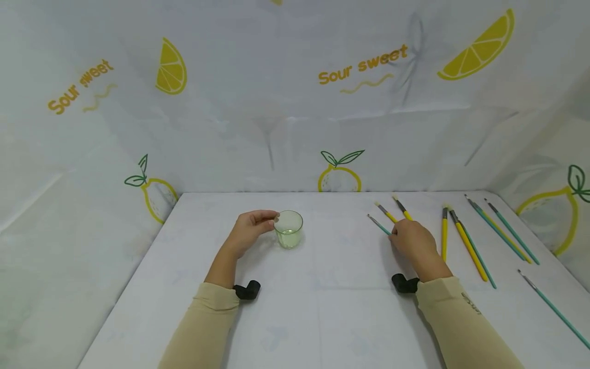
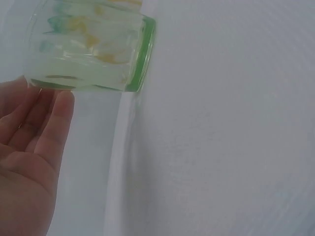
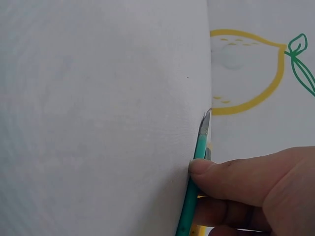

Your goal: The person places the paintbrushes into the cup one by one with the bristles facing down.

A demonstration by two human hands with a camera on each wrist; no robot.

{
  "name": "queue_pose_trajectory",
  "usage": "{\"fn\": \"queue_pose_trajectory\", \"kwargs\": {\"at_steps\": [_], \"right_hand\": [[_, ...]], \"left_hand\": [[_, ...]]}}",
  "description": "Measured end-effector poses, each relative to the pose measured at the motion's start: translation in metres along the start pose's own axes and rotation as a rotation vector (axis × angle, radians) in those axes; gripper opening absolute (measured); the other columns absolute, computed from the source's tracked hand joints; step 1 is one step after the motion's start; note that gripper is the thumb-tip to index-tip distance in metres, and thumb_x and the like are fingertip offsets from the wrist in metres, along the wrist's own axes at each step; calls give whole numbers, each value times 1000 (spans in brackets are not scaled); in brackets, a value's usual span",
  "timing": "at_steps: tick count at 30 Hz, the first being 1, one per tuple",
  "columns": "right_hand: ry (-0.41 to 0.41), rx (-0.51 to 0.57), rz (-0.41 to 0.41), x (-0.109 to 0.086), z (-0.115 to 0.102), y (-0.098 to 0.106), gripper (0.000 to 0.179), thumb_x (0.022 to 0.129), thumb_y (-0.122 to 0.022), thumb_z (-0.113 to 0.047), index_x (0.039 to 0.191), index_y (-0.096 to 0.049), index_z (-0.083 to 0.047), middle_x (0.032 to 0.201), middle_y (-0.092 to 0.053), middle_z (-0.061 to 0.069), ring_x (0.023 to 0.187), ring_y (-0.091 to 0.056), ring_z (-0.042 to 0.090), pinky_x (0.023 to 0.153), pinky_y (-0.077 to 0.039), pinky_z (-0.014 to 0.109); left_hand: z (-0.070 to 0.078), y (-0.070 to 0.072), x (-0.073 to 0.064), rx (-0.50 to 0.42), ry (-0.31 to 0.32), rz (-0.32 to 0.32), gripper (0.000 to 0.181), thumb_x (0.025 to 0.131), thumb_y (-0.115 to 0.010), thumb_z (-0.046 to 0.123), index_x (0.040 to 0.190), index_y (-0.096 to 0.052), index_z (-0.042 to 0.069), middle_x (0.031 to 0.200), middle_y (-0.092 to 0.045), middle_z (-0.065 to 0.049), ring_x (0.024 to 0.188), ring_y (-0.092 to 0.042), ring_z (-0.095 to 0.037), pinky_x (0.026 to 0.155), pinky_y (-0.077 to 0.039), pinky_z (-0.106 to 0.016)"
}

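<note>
A clear, green-tinted glass (image 1: 289,230) stands upright on the white table, left of its middle. My left hand (image 1: 250,230) pinches it by the left side of the rim; in the left wrist view, the thumb (image 2: 61,110) lies against its wall. On the right, my right hand (image 1: 415,245) grips a teal paintbrush (image 3: 191,201) between thumb and fingers, its tip pointing away from me. Just beyond the knuckles lie two yellow paintbrushes (image 1: 402,207), their handles partly hidden by the hand, so whether it touches them I cannot tell.
Right of the right hand lie more yellow and teal paintbrushes (image 1: 470,246), with another group (image 1: 504,230) farther right. A single teal paintbrush (image 1: 555,310) lies near the right edge. Behind the table (image 1: 318,318) hangs a lemon-printed cloth (image 1: 258,102).
</note>
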State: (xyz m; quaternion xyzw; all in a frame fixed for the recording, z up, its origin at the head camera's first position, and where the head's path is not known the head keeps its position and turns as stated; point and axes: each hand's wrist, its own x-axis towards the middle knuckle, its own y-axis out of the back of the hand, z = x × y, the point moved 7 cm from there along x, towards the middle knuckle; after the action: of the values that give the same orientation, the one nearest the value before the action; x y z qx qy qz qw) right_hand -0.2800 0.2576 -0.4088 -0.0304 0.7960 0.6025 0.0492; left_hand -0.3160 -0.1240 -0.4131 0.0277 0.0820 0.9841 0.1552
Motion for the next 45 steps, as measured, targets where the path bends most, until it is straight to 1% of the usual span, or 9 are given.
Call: {"fn": "queue_pose_trajectory", "kwargs": {"at_steps": [12, 15, 20, 25, 29, 34, 40, 42, 45], "right_hand": [[-17, 18, -1, 4, -1, -1, 18, 91, -62, -8, 99, -71, 6, 96, -70, 22, 79, -63, 29, 67, -55, 45], [-8, 74, 20, 5, -5, 2, 20, 93, -59, -11, 102, -70, 4, 100, -69, 21, 83, -63, 29, 70, -54, 45], [74, 226, 105, 6, -21, 13, 26, 97, -55, -17, 106, -69, 2, 101, -70, 17, 83, -60, 27, 72, -54, 40], [108, 413, 200, 7, -35, 23, 30, 97, -56, -24, 109, -71, -1, 100, -72, 15, 86, -62, 26, 71, -54, 34], [86, 663, 202, 12, -48, 24, 33, 97, -59, -29, 112, -70, -1, 98, -72, 12, 84, -65, 27, 71, -56, 28], [47, 963, 193, 18, -68, 19, 34, 95, -64, -27, 113, -68, 1, 88, -71, -1, 74, -66, 12, 71, -60, 22], [101, 1324, 253, 19, -94, 25, 21, 93, -68, -17, 102, -65, 2, 79, -69, -3, 68, -65, 8, 67, -60, 20], [129, 1402, 261, 19, -105, 28, 16, 92, -68, -14, 98, -63, 0, 77, -69, -3, 67, -66, 10, 66, -60, 21], [175, 1415, 288, 21, -122, 32, 13, 91, -68, -12, 94, -63, 0, 75, -69, -2, 65, -66, 10, 65, -60, 21]], "left_hand": [[-1, -5, 1, -16, 10, 10, 30, 95, -63, 5, 125, -64, -1, 127, -65, -16, 114, -64, -26, 94, -56, -27], [-1, -6, 1, -7, 14, 17, 31, 94, -62, 6, 125, -64, -1, 127, -65, -16, 113, -65, -25, 94, -56, -29], [-1, -7, 1, -23, 47, 57, 30, 91, -63, 5, 121, -67, 1, 124, -67, -14, 108, -67, -23, 94, -56, -29], [-4, -7, 1, -60, 60, 84, 33, 90, -61, 2, 122, -66, -1, 125, -66, -17, 108, -67, -24, 93, -57, -29], [-6, -7, 1, -91, 76, 107, 33, 90, -61, 0, 122, -66, -2, 125, -66, -19, 109, -66, -25, 92, -57, -27], [-7, -7, 1, -135, 90, 130, 32, 89, -62, -3, 120, -66, -5, 125, -65, -23, 111, -65, -30, 90, -57, -25], [-10, -8, 3, -171, 102, 146, 30, 88, -63, -3, 118, -67, -6, 125, -65, -22, 114, -64, -30, 91, -57, -25], [-10, -8, 4, -173, 108, 146, 30, 89, -63, -2, 119, -67, -5, 126, -65, -21, 115, -63, -28, 93, -56, -26], [-11, -9, 5, -186, 115, 148, 30, 89, -63, -1, 118, -67, -4, 126, -66, -18, 116, -62, -25, 97, -54, -28]]}}
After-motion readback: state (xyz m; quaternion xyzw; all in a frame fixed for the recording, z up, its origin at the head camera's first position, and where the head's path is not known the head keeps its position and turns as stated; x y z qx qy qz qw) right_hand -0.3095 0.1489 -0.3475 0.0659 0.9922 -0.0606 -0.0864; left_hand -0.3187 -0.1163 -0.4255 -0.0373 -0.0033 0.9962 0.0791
